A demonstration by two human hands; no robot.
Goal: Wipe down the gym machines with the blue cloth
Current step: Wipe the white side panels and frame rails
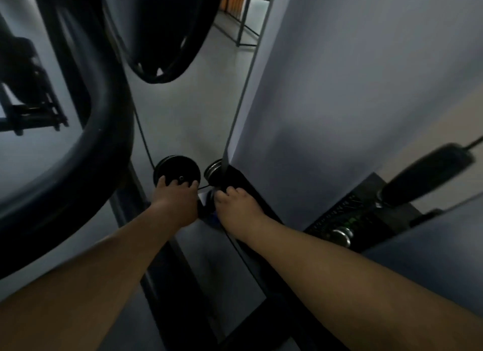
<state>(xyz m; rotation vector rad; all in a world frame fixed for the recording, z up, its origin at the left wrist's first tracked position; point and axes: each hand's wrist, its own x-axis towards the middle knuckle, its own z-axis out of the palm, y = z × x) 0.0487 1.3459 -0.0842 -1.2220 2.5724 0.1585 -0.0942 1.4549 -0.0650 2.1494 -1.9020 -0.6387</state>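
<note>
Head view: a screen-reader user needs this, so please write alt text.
Two bare arms reach to a dim gym machine: the left hand curls its fingers over a black pulley wheel, while the right hand bunches a barely visible blue cloth beside it.

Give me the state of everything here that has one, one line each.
left hand: grips the lower rim of the pulley wheel.
right hand: fingers curled over the blue cloth.
blue cloth: bunched under the right hand, mostly hidden.
pulley wheel: held.
cable: taut, running up from the wheel.
selector pin: appears inserted in the weight stack.
</note>
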